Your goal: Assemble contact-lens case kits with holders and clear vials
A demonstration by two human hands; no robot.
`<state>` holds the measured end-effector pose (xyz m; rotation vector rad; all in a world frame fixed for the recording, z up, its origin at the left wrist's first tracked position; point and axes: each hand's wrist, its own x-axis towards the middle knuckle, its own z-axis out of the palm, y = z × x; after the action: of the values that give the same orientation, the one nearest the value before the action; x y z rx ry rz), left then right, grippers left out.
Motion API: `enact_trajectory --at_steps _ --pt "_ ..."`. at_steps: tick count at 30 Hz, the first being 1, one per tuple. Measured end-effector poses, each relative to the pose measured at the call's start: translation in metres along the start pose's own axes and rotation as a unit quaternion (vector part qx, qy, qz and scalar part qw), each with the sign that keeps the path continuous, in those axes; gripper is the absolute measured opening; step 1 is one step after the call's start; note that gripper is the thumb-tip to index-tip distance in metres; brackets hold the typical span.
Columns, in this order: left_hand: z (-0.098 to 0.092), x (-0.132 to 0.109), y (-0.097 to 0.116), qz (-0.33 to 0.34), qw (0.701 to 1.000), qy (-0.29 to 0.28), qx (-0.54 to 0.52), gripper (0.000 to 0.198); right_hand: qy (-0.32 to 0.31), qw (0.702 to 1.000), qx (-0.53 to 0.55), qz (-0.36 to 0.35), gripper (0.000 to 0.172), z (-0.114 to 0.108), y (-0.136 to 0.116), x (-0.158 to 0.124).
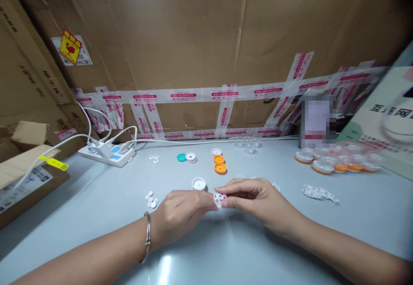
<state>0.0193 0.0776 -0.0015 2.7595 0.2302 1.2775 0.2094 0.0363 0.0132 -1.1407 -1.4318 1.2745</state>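
Note:
Between my two hands, just above the grey table, is a small white plastic part with dark openings (219, 199). My left hand (183, 207), with a silver bangle at the wrist, pinches its left side. Thumb and fingers of my right hand (248, 194) close on its right side. Part of it is hidden by the fingertips. Right behind it on the table lies a round white cup-like part (198, 184). Farther back, two orange round parts (220, 168) sit in a column with a white disc (217, 151). Some white pieces are partly covered by my right hand.
Small white round pieces (151, 200) lie at left, near a green ring (181, 157) and a white ring (191, 157). Clear cups (249, 144) stand at the back. Flat white perforated pieces (319, 193) and orange-based clear assemblies (322, 166) are at right. A power strip (109, 154) sits back left.

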Motion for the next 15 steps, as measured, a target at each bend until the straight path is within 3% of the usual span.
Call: enact_trajectory --at_steps 4,9,15 --pt "-0.0026 0.0004 -0.0001 0.02 0.999 -0.023 0.025 0.013 0.011 1.0 0.004 0.01 0.017 0.0005 -0.0007 -0.0005" --pt "-0.0011 0.0009 -0.0008 0.015 0.999 -0.006 0.046 0.01 0.04 0.999 -0.004 0.007 0.018 -0.0007 -0.0033 -0.0016" --pt "-0.002 0.0005 -0.0002 0.029 0.999 -0.025 0.02 0.014 0.023 0.999 -0.022 -0.005 0.015 0.0009 -0.0035 -0.0029"
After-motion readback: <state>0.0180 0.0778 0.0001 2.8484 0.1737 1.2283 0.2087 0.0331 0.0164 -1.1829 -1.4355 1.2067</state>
